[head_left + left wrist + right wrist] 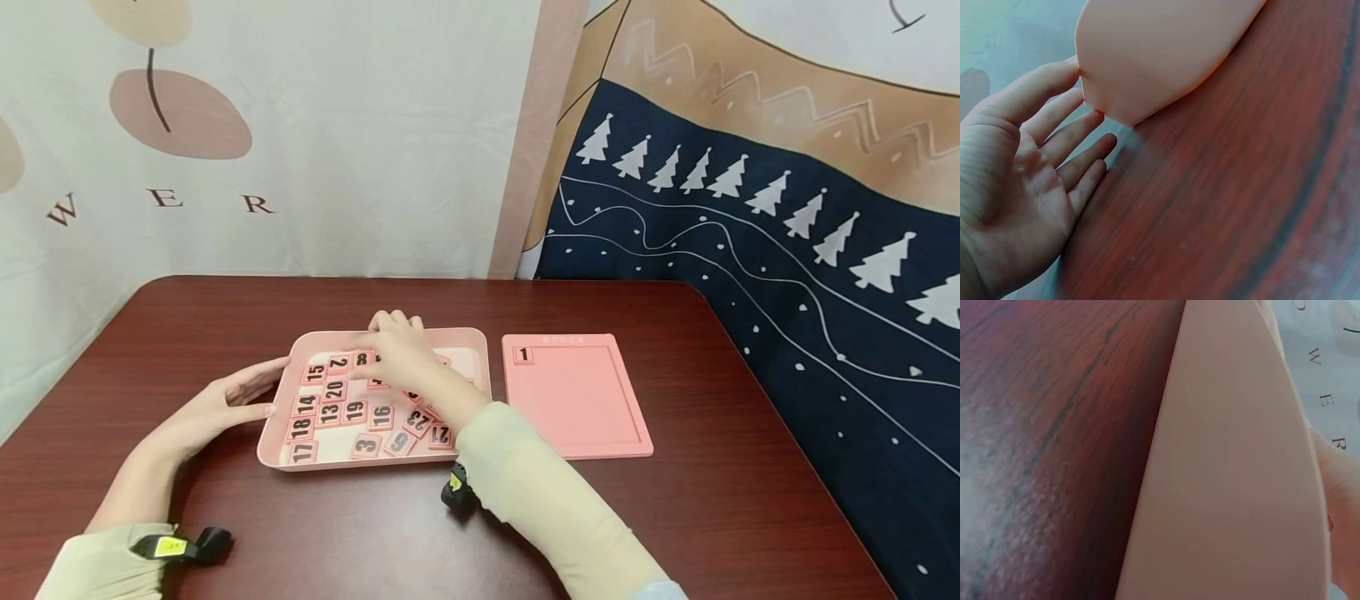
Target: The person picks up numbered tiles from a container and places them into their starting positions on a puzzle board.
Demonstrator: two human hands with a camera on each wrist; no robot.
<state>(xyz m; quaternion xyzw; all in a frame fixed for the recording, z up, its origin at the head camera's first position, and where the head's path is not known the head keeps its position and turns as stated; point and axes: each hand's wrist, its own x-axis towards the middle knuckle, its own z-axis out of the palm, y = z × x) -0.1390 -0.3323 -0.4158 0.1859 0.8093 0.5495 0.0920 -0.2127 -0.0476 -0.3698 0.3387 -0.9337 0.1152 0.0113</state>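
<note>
A pink tray (330,464) holds several number tiles, some in rough rows and some tilted. My right hand (397,354) reaches over its back part, thumb and index finger spread around the tile marked 8 (363,358). Beside that lies the tile marked 2 (339,362). The hand and forearm hide other tiles. In the right wrist view, the tray wall covers most of this hand (1344,500). At the tray's left side, my left hand (217,408) rests its fingertips against the outer wall, fingers extended, as the left wrist view of the hand (1029,169) also shows.
Right of the tray lies a flat pink board (577,408) with a raised border, bearing a tile marked 1 (523,355) in its upper left corner. Both sit on a dark red wooden table (337,533). Printed curtains (390,167) hang behind it.
</note>
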